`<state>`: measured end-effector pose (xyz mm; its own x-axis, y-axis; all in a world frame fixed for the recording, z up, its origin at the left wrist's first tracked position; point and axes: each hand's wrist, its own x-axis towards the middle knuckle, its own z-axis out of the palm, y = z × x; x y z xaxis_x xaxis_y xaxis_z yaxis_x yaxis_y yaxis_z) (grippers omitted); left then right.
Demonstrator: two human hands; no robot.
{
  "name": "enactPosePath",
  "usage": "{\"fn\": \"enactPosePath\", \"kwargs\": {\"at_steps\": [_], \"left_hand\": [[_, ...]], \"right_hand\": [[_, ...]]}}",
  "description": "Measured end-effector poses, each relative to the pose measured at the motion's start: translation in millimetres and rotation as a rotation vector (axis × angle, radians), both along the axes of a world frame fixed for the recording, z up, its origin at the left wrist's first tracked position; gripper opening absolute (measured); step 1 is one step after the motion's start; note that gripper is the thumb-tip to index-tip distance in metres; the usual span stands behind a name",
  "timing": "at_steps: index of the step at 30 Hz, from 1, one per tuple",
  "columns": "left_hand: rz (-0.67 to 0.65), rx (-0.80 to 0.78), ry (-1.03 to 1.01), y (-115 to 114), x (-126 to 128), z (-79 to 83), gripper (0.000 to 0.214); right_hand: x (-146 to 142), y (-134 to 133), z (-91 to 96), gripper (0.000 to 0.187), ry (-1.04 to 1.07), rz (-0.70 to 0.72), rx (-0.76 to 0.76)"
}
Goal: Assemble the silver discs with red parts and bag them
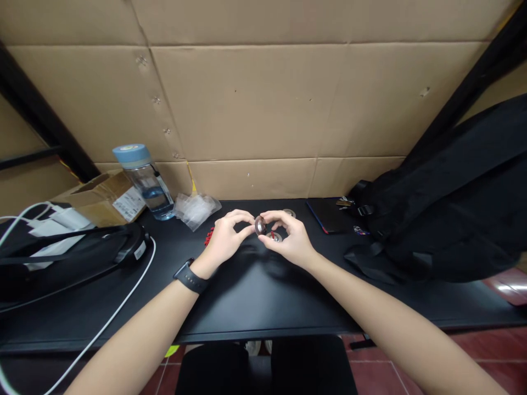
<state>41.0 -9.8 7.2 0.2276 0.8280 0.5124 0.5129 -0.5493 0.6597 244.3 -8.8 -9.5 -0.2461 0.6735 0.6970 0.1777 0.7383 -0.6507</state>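
Note:
A small domed metal disc (259, 225), shiny and much like a little cymbal, is held up on edge just above the black table. My left hand (228, 233) pinches at its left side, thumb and fingertips drawn together. From the right, my right hand (290, 236) curls its fingers and thumb around the disc. Behind the right fingers lies a second metal disc (276, 238) with a bit of red on it. Farther back, partly covered by the right hand, is another round metal piece (290, 212). Red cord or beads (209, 236) show beside my left hand.
At the left stand a water bottle (150, 189), clear plastic bags (196, 209), a cardboard box (109, 195) and a black case (82, 252) with a white cable (135, 280). A dark flat pouch (327, 215) and a black backpack (453, 203) are at the right. Cardboard (255, 104) walls the back.

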Motion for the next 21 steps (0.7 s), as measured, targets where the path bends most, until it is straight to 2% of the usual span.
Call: {"fn": "enactPosePath", "kwargs": {"at_steps": [12,21], "left_hand": [[0.03,0.05,0.027,-8.9,4.1,5.6,0.011],[0.047,0.064,0.055,-12.0,9.0,3.0,0.012]], "right_hand": [[-2.1,-7.8,-0.4,0.031,0.062,0.039,-0.101],[-2.9,-6.0,-3.8,0.029,0.126,0.106,-0.167]]}}
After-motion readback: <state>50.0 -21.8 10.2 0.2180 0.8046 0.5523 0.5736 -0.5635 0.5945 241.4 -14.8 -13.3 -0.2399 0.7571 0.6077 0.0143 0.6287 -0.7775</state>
